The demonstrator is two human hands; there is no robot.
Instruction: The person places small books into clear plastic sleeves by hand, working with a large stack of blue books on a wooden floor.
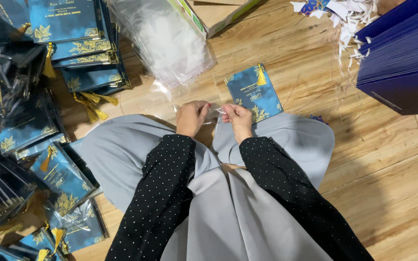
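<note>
My left hand [191, 117] and my right hand [238, 119] are close together above my lap, each pinching an end of a thin clear plastic sleeve [217, 110] stretched between them. Just beyond my right hand a blue card with gold print and a yellow tassel [253, 92] lies flat on the wooden floor. Both forearms wear black sleeves with white dots. A grey skirt covers my legs.
Stacks of blue tasselled cards [85, 43] stand at the upper left; wrapped ones [59, 179] lie piled at the left. A heap of clear sleeves [170, 41] lies ahead, next to a cardboard box [214, 14]. Dark blue sheets [402, 58] and paper scraps [349, 17] sit at the right.
</note>
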